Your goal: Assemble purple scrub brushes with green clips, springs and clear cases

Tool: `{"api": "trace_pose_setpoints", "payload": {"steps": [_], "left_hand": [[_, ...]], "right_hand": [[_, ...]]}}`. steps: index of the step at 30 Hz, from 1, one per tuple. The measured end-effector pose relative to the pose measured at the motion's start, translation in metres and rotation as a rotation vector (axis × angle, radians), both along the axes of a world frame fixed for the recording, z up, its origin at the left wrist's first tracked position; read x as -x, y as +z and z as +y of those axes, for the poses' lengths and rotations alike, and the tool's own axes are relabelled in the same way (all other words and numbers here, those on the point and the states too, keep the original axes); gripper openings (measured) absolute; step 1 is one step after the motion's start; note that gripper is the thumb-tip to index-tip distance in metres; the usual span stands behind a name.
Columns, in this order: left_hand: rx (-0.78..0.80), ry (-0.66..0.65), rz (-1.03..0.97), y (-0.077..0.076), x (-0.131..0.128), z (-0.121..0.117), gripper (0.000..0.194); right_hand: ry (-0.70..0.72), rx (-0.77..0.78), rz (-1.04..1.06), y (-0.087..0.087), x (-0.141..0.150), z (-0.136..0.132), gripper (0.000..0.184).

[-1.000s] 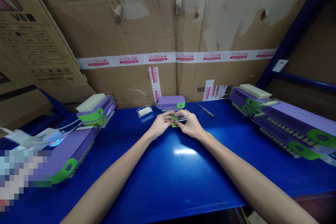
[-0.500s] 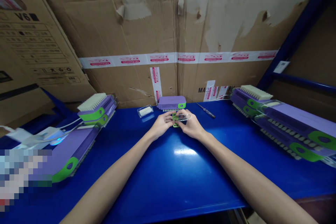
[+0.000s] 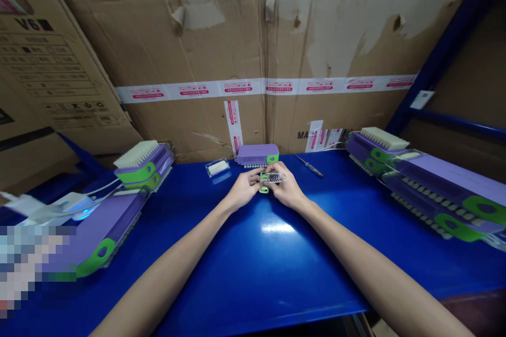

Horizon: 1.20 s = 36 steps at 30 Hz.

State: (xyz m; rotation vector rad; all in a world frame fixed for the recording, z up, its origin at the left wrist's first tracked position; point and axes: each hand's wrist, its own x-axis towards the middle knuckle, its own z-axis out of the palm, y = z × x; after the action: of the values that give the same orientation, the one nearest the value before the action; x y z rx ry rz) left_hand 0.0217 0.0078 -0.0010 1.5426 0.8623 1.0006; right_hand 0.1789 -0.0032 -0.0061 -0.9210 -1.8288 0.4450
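Observation:
Over the middle of the blue table, my left hand (image 3: 242, 189) is closed on a small green plastic part (image 3: 264, 189), its fingertips at the part's left side. From the right, my right hand (image 3: 288, 185) closes its thumb and fingers around a shiny coil that looks like a metal spring (image 3: 275, 178). The coil lies sideways against the green part; whether the two are joined I cannot tell. Just behind my hands stands a purple brush unit (image 3: 256, 154) with a green end and bristles underneath. Fingers partly hide the green part.
Back left of my hands lies a clear case with a white piece (image 3: 217, 167); back right, a screwdriver (image 3: 310, 166). Purple-green brush units are stacked left (image 3: 144, 166) and right (image 3: 446, 184). White cables and a lit power strip (image 3: 81, 210) lie left. Cardboard (image 3: 190, 52) walls the back.
Both hands stay in nearly the same place. The coil and green part have tilted slightly between my fingers. The whole view has shifted a little.

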Motion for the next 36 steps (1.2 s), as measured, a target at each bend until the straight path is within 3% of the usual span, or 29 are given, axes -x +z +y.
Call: {"api": "trace_pose_setpoints", "payload": {"steps": [12, 18, 31, 36], "left_hand": [[0.022, -0.011, 0.025, 0.003, -0.005, -0.002, 0.053], [0.026, 0.012, 0.034, 0.004, -0.008, -0.003, 0.048], [0.109, 0.014, 0.011, 0.01, -0.007, -0.005, 0.048], [0.123, 0.019, 0.014, 0.011, -0.005, -0.006, 0.048]], "right_hand": [[0.068, 0.058, 0.037, 0.006, -0.002, 0.0, 0.016], [0.028, 0.113, -0.001, 0.01, -0.001, -0.002, 0.015], [0.088, 0.22, 0.037, 0.007, -0.004, 0.002, 0.015], [0.078, 0.184, 0.016, 0.006, -0.007, 0.003, 0.014]]}}
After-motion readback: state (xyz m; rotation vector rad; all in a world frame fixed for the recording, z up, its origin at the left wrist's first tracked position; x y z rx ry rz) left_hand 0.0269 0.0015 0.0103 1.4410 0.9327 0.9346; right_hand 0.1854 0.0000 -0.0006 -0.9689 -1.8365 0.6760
